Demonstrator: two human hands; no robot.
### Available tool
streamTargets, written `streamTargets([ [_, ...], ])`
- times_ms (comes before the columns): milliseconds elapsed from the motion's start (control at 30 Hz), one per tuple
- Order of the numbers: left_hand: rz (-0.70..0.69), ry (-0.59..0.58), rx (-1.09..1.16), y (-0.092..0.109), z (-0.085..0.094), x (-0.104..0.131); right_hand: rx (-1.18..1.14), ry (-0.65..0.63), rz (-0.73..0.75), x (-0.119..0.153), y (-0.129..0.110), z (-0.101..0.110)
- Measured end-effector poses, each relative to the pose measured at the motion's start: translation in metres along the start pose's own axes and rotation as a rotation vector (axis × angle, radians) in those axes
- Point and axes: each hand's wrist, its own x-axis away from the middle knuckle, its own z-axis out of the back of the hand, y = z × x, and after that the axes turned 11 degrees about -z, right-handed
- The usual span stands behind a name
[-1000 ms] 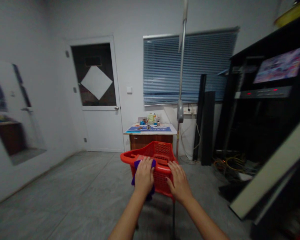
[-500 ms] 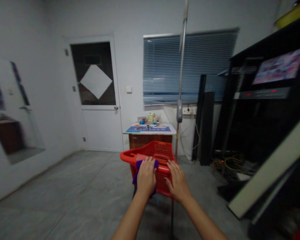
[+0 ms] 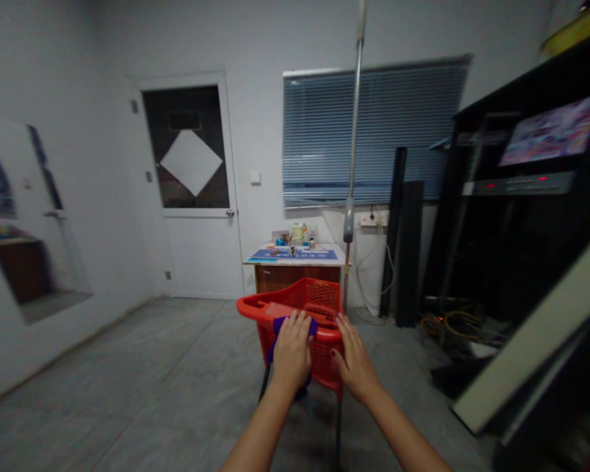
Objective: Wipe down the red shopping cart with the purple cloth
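A red plastic basket (image 3: 319, 288) with perforated walls stands on thin dark legs in front of me, like a small shopping cart. On its near rim, my left hand (image 3: 292, 351) presses a purple cloth (image 3: 281, 325), fingers laid over it. Part of the cloth hangs down outside the basket wall, and the rest is hidden under the hand. My right hand (image 3: 356, 360) rests at the right corner of the same rim, fingers stretched out and thumb apart, with nothing in it.
Behind the basket stands a small table (image 3: 344, 262) with bottles and small items. A metal pole (image 3: 354, 151) rises beside it. To the right are a black rack (image 3: 501, 229) with a screen, a leaning pale board (image 3: 521, 354) and yellow cables (image 3: 457, 321). A white door (image 3: 201, 255) is at left.
Both hands and the purple cloth have shifted slightly right along the rim. The camera view has also moved a little; the basket stays nearly in place.
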Motion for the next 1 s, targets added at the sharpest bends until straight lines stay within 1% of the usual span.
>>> streamTargets([
  [100,0.057,0.044,-0.022,-0.010,-0.001,0.002,-0.056,-0.023,0.002,0.000,0.003,-0.003],
  [200,0.087,0.060,-0.017,-0.002,-0.004,0.001,-0.109,-0.020,-0.016,-0.001,0.000,-0.010],
  [300,0.036,0.017,0.024,0.010,-0.005,-0.001,-0.140,-0.008,-0.040,0.000,-0.003,-0.016],
  [367,-0.017,-0.021,0.049,0.013,-0.003,-0.002,-0.144,-0.012,-0.048,0.000,-0.003,-0.016],
  [433,-0.051,-0.049,0.057,0.008,0.001,-0.001,-0.139,-0.024,-0.043,0.000,-0.003,-0.014],
  [500,-0.047,-0.053,0.047,-0.001,0.004,0.000,-0.131,-0.036,-0.028,-0.001,-0.002,-0.011],
  [567,-0.013,-0.030,0.026,-0.009,0.005,0.001,-0.124,-0.034,-0.015,-0.001,-0.003,-0.011],
  [633,0.031,0.009,0.007,-0.010,0.004,0.001,-0.119,-0.013,-0.014,0.000,-0.004,-0.014],
  [733,0.054,0.048,0.008,0.000,0.000,0.000,-0.114,0.025,-0.021,0.001,-0.008,-0.021],
  [867,-0.015,0.007,0.059,0.018,-0.002,-0.004,-0.102,0.023,-0.028,0.002,-0.012,-0.023],
  [933,-0.037,-0.020,0.071,0.018,0.000,-0.004,-0.084,0.007,-0.020,0.001,-0.012,-0.020],
  [1000,-0.046,-0.025,0.069,0.011,0.002,-0.003,-0.062,-0.013,-0.002,0.000,-0.013,-0.015],
])
